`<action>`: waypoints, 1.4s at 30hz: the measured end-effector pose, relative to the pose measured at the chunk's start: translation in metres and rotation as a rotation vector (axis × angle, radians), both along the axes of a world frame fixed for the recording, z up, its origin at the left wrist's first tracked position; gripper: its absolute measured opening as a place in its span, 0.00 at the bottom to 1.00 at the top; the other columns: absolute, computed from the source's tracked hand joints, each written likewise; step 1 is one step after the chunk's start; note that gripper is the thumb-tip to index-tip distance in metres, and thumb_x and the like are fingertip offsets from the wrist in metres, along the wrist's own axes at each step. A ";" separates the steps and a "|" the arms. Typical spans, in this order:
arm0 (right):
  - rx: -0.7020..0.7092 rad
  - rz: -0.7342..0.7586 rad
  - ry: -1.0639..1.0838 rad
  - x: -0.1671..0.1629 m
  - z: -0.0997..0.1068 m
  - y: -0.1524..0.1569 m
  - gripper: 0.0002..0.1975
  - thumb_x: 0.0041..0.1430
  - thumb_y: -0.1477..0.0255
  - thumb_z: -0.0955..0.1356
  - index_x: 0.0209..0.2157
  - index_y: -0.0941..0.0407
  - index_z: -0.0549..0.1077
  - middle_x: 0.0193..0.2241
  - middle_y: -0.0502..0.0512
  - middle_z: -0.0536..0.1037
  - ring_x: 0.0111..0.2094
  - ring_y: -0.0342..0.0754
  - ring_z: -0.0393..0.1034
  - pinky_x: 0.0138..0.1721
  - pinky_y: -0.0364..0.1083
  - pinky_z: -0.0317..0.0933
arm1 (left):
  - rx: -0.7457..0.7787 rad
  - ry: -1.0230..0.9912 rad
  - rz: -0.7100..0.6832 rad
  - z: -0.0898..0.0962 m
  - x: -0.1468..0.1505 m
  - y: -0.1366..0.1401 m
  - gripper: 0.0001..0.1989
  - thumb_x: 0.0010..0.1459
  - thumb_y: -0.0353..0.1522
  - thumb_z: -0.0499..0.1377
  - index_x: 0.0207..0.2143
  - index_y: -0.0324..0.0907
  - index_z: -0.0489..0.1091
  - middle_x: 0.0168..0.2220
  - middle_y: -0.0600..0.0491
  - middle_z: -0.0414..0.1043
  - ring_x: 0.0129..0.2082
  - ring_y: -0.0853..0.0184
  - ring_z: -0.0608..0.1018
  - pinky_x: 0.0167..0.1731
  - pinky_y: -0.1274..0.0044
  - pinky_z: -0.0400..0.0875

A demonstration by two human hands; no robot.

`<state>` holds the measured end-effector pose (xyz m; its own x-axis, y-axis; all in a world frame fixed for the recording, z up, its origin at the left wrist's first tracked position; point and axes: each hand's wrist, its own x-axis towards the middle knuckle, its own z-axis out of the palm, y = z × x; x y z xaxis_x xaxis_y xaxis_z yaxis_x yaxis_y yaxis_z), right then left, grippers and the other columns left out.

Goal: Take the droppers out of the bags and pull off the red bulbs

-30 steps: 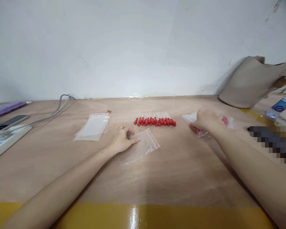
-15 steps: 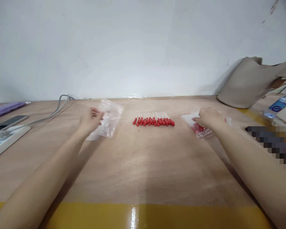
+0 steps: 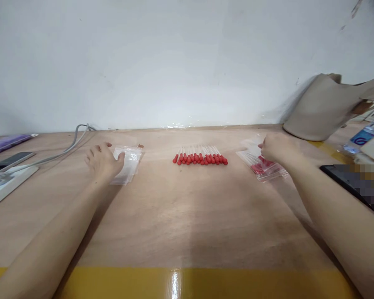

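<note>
My left hand [image 3: 102, 161] is open with its fingers spread, at the left side of a few flat clear zip bags [image 3: 129, 162]. In the middle of the table lies a row of droppers [image 3: 201, 158] with red bulbs toward me and thin clear tubes pointing to the wall. On the right, my right hand [image 3: 277, 147] is closed at a clear plastic bag in the pile of bagged red-bulb droppers [image 3: 262, 166]. Its fingertips are partly hidden, and part of the pile lies under the hand.
A grey cable [image 3: 65, 149] runs to a white power strip [image 3: 15, 182] at the left, near a phone [image 3: 14, 161] and a purple pack [image 3: 9, 143]. A beige bin-like container [image 3: 314, 110], a water bottle [image 3: 361, 137] and a dark device [image 3: 339, 176] stand or lie at the right.
My left hand has opened and moved left, away from the clear bag it was at, and the bags now lie flat. My right hand has shifted slightly right over the pile.
</note>
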<state>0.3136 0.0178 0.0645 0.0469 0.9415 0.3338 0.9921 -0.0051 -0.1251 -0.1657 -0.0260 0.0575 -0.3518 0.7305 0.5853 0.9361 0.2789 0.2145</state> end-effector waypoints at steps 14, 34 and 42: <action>-0.229 1.099 0.066 -0.153 -0.004 -0.075 0.03 0.56 0.75 0.63 0.28 0.56 0.63 0.29 0.52 0.71 0.32 0.45 0.64 0.34 0.44 0.55 | -0.012 -0.120 -0.904 -0.004 0.123 -0.059 0.10 0.60 0.37 0.49 0.42 0.43 0.63 0.45 0.50 0.63 0.49 0.63 0.65 0.51 0.69 0.59; -0.790 0.356 1.023 -0.125 -0.030 -0.073 0.08 0.56 0.70 0.65 0.37 0.59 0.68 0.25 0.50 0.74 0.12 0.35 0.61 0.10 0.37 0.52 | -0.648 0.050 -1.196 -0.023 0.123 -0.060 0.23 0.64 0.40 0.41 0.61 0.49 0.46 0.62 0.55 0.47 0.62 0.62 0.49 0.60 0.63 0.43; -0.904 0.374 1.196 -0.125 -0.032 -0.077 0.09 0.53 0.69 0.68 0.24 0.59 0.67 0.16 0.46 0.69 0.10 0.33 0.58 0.09 0.33 0.51 | -0.595 0.050 -1.197 -0.020 0.118 -0.059 0.22 0.63 0.39 0.44 0.59 0.47 0.51 0.59 0.51 0.54 0.60 0.60 0.54 0.58 0.64 0.50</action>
